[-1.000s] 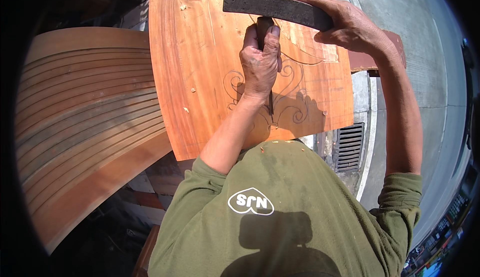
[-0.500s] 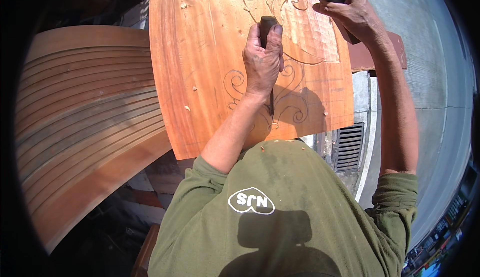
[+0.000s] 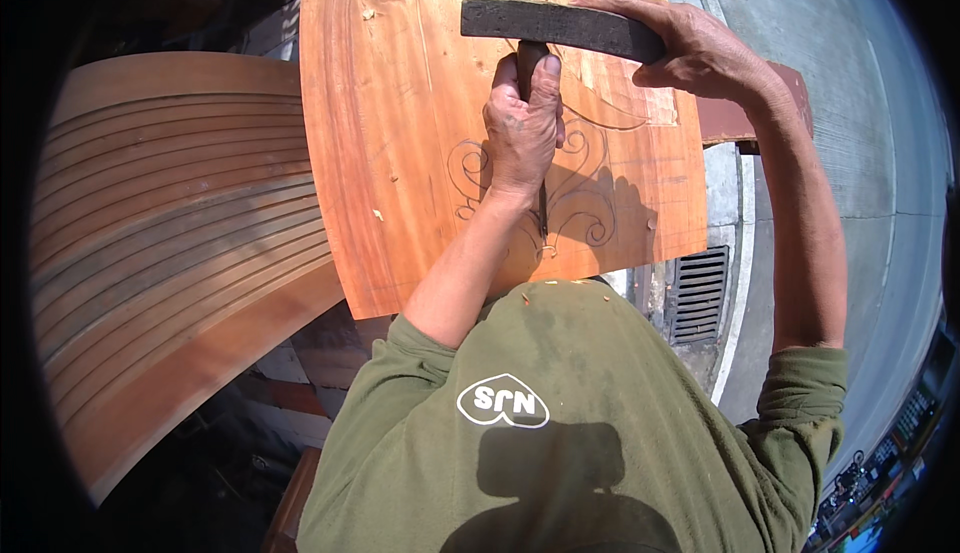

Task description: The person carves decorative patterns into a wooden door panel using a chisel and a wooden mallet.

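Note:
My left hand (image 3: pixel 524 128) is wrapped round the dark handle of a chisel (image 3: pixel 543 215). Its blade points toward me, and the tip rests at the drawn scrollwork near the wooden panel's (image 3: pixel 370 193) close edge. In my right hand (image 3: pixel 705 51) is a dark, worn wooden mallet (image 3: pixel 555 25), a long block held at its right end. Its left part lies over the top of the chisel handle and appears to touch it. Pencilled curls (image 3: pixel 592 215) surround the blade, while cut scrolls and a roughened recess show farther up the panel.
A stack of long, curved wooden boards (image 3: pixel 190 173) extends to the left. Beyond the panel's right edge are a reddish-brown board (image 3: pixel 785 103), a floor drain grate (image 3: pixel 699 295) and concrete paving (image 3: pixel 850 153). A few wood chips (image 3: pixel 378 215) lie on the panel.
My right hand has brought the mallet down and leftward from the upper right onto the chisel's handle end. The left hand and chisel have stayed nearly in place.

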A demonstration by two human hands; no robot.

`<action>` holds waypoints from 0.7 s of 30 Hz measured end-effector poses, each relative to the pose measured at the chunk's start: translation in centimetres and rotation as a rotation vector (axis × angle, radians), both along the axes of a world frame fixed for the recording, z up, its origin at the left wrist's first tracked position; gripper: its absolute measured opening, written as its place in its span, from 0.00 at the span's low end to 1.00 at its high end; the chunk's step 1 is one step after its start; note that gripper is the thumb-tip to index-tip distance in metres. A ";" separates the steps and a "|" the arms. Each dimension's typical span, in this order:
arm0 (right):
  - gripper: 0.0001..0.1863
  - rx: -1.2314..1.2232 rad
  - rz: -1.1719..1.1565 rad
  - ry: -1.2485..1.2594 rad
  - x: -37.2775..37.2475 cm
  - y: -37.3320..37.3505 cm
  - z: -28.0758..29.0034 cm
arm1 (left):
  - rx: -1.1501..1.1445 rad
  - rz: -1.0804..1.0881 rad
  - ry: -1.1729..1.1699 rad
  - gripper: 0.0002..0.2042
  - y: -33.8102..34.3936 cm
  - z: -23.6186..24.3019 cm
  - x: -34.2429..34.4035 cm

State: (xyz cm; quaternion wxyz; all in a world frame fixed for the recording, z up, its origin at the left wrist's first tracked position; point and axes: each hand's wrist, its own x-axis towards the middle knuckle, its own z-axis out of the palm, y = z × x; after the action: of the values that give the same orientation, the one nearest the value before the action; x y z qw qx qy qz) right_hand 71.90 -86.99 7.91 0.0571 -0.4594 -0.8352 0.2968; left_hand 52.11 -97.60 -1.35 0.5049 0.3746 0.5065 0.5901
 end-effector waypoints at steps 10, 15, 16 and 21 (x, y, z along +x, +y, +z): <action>0.49 0.006 0.025 -0.040 -0.1 -0.1 -0.7 | -0.015 0.003 0.016 0.16 -0.1 -0.2 -0.1; 0.47 0.110 -0.367 0.120 0.4 1.6 -1.2 | -0.058 -0.018 -0.006 0.18 -0.1 -0.3 0.4; 0.48 0.129 -0.326 0.209 -0.3 1.6 -1.5 | -0.059 -0.018 -0.004 0.18 -0.1 -0.4 0.3; 0.50 -0.017 0.050 -0.047 -0.6 0.3 -0.7 | -0.031 0.005 0.032 0.18 -0.2 -0.6 -0.1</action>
State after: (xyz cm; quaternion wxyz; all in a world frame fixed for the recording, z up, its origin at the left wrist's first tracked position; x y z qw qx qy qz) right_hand 71.29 -86.64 7.20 0.0261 -0.4458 -0.8450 0.2943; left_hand 51.96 -97.84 -1.95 0.5011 0.3749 0.5246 0.5772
